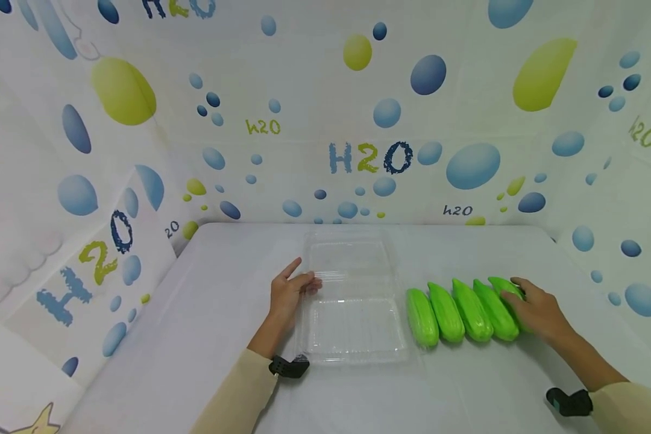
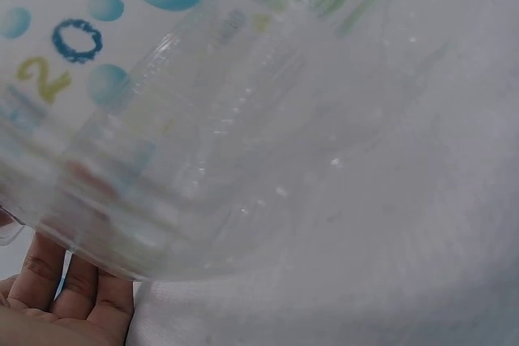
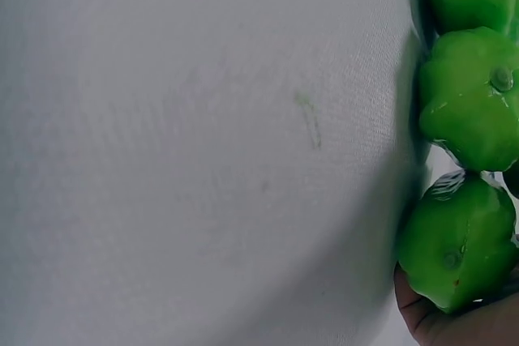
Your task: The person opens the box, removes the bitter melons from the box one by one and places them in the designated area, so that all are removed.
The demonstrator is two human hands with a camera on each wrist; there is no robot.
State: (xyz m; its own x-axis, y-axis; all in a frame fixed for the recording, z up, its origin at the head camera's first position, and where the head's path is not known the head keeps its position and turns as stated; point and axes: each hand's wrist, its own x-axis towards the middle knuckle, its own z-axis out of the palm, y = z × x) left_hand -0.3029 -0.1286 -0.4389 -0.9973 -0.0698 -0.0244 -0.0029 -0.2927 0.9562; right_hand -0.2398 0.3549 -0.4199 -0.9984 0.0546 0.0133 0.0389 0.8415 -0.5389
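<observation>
A clear plastic clamshell container lies opened out flat on the table, its ribbed hinge between two halves. My left hand holds its left edge near the hinge; in the left wrist view the fingers lie against the container's rim. To the right, several glossy green ribbed gourds form a slanting row with pointed tips away from me. My right hand grips the rightmost green gourd, partly covering it. In the right wrist view its thick end shows a small stem nub, and shiny film clings to it.
White cloth covers the table. A printed curtain with blue and green drops rises along the back and both sides. Dark wrist-worn devices sit at both cuffs.
</observation>
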